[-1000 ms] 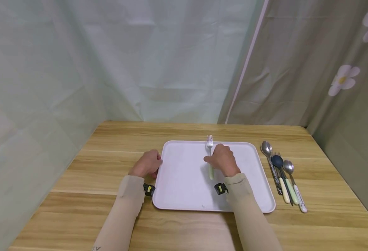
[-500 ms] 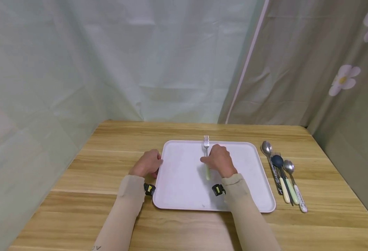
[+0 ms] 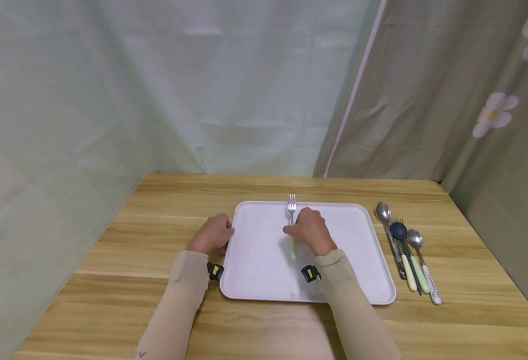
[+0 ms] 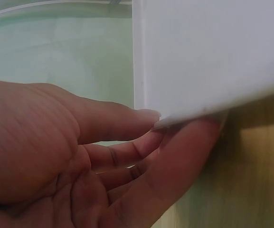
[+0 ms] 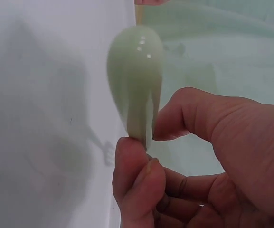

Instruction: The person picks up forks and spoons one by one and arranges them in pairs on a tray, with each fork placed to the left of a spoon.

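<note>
A fork point(image 3: 292, 204) with steel tines and a pale green handle point(image 5: 136, 71) is pinched between the thumb and fingers of my right hand point(image 3: 311, 231). It is held over the white tray point(image 3: 259, 270), its tines pointing toward the far edge and the handle end toward me. In the right wrist view the fork's shadow falls on the tray. My left hand point(image 3: 210, 234) grips the tray's left rim, thumb on top and fingers underneath, as the left wrist view shows at the tray edge point(image 4: 140, 71).
Right of the tray lie several utensils: a large spoon point(image 3: 383, 212), a dark spoon point(image 3: 399, 231), a smaller spoon point(image 3: 414, 239) with a patterned handle, and a fork partly covered. Curtains point(image 3: 254, 100) hang behind the wooden table point(image 3: 264, 325).
My right hand has moved the fork a little to the left over the tray. The left hand has stayed at the tray's left rim.
</note>
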Motion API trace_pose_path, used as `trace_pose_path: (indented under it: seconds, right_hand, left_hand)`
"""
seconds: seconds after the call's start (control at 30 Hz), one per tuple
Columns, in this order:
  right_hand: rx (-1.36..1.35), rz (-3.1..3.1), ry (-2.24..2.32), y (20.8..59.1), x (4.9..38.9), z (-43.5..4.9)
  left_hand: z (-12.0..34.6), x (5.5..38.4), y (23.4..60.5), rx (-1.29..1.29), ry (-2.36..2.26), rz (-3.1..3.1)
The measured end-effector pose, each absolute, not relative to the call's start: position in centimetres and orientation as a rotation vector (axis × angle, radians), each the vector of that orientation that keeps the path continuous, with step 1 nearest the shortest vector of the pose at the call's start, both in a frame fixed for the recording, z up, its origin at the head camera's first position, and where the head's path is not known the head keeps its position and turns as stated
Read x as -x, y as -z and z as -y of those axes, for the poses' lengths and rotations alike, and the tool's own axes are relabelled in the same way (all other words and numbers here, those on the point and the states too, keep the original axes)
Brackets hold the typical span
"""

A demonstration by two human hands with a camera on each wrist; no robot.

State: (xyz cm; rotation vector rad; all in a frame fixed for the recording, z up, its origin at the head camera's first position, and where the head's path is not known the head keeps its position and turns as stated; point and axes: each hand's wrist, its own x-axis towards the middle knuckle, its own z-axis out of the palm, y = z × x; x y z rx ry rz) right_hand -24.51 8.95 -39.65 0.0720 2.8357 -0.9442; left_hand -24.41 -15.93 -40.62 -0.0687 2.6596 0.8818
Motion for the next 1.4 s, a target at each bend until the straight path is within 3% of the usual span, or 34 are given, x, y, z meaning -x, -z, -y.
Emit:
trace_pose_path:
  seconds: [1.4]
  right_hand:
    - [0.019, -2.745, 1.079, 39.8, 24.4, -6.5]
  left_hand:
    - [15.9, 24.5, 40.5, 0.072, -0.840, -2.661]
